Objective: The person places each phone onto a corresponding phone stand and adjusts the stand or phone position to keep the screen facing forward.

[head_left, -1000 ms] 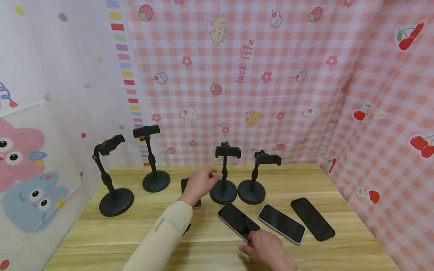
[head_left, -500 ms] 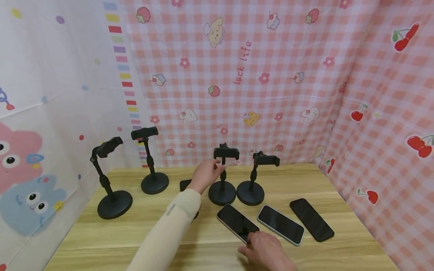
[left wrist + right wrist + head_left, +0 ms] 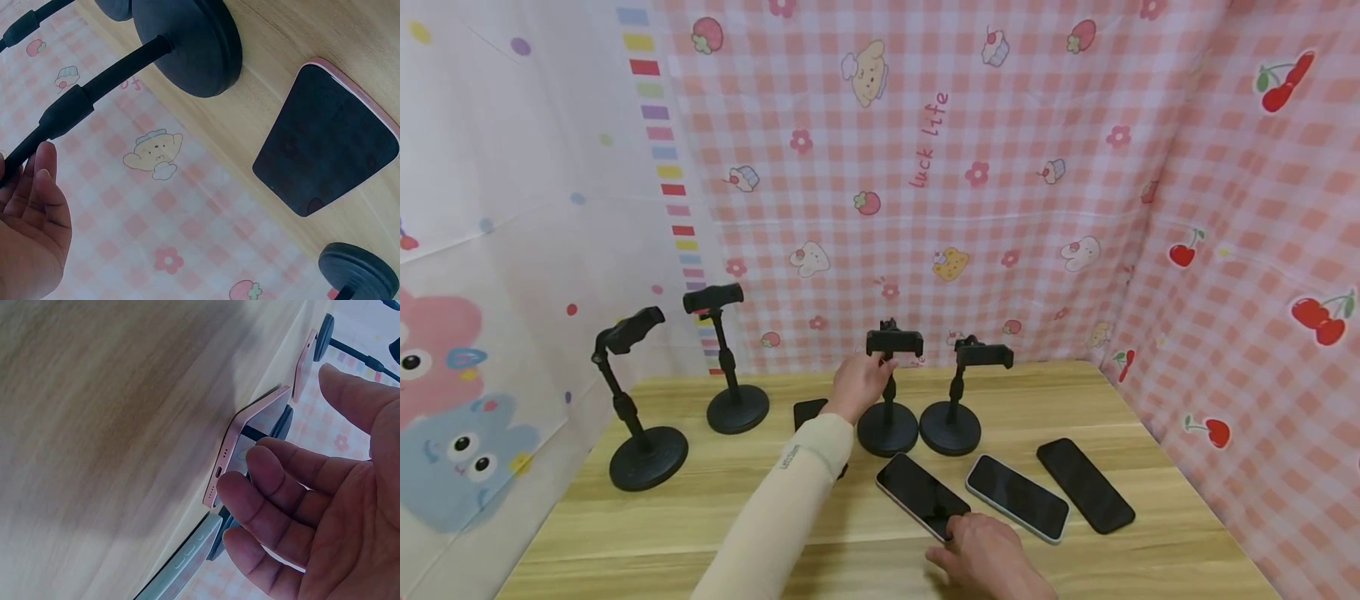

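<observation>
My left hand [image 3: 857, 387] is at the stem of a black phone stand [image 3: 895, 342], just below its clamp. In the left wrist view, thumb and fingers lie on both sides of the stem [image 3: 67, 111]. My right hand [image 3: 988, 550] hovers over the near end of a pink-edged phone [image 3: 917, 490], fingertips at its corner. In the right wrist view those fingers [image 3: 240, 494] are loosely bent, with the thumb apart. Another pink-edged phone [image 3: 325, 144] lies left of the held stand, partly hidden by my left arm in the head view.
A second stand [image 3: 951, 427] is close on the right, its base beside the first. Two more stands [image 3: 649, 457] [image 3: 737, 408] are at the left. A pale-framed phone [image 3: 1018, 498] and a black phone [image 3: 1086, 485] lie at the right. Patterned cloth [image 3: 820, 200] hangs behind the table.
My left hand has moved up and right from beside the stand to its stem under the clamp. The right hand stays by the phone's corner. The head view has shifted slightly.
</observation>
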A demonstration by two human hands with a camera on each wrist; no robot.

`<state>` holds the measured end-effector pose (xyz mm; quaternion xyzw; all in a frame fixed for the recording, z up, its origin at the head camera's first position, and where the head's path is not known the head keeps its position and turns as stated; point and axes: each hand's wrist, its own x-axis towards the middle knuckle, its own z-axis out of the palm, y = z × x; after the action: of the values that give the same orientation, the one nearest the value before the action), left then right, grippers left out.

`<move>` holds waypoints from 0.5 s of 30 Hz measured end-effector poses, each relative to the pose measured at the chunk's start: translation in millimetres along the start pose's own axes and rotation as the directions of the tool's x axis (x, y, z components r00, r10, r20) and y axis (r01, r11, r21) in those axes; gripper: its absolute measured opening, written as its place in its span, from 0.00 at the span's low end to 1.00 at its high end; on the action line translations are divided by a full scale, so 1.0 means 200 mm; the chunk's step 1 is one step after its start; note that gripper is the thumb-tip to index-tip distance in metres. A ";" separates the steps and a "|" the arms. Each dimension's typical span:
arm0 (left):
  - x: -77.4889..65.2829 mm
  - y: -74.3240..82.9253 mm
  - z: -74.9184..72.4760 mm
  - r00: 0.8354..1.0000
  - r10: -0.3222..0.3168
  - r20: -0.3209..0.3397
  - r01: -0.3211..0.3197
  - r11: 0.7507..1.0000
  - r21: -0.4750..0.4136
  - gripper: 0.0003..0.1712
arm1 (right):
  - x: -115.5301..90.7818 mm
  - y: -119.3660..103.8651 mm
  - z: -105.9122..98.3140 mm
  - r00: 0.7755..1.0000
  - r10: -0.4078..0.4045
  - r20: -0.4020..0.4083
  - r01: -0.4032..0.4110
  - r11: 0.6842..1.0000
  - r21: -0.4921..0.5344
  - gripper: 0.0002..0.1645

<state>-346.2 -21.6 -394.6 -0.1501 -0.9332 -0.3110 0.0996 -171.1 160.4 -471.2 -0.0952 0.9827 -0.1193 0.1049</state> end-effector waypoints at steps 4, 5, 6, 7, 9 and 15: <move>0.00 0.00 0.00 0.998 0.056 -0.037 -0.053 0.995 0.085 0.14 | 0.00 0.00 0.00 1.000 0.005 0.008 -0.005 1.000 0.008 0.23; 0.01 0.00 0.00 0.997 0.063 -0.045 -0.058 0.992 0.108 0.13 | 0.00 0.00 0.00 1.000 0.008 0.013 -0.009 1.000 0.012 0.23; 0.01 0.00 0.00 0.996 0.072 -0.053 -0.064 0.989 0.130 0.13 | 0.01 -0.01 0.00 1.000 0.012 0.018 -0.012 1.000 0.015 0.23; 0.01 0.00 0.00 0.996 0.073 -0.057 -0.064 0.987 0.147 0.13 | 0.01 -0.01 0.00 1.000 0.014 0.022 -0.014 1.000 0.016 0.23; 0.01 0.00 0.00 0.996 0.069 -0.057 -0.058 0.983 0.173 0.12 | 0.01 -0.01 0.00 1.000 0.015 0.020 -0.015 1.000 0.017 0.23; 0.01 0.00 -0.01 0.999 0.042 -0.029 -0.035 0.980 0.195 0.13 | 0.00 -0.01 0.01 1.000 0.013 -0.004 -0.013 1.000 0.000 0.24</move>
<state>-348.6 -21.6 -393.0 -0.1525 -0.9542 -0.2190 0.1351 -170.7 158.5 -472.3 -0.0886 0.9835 -0.1190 0.1039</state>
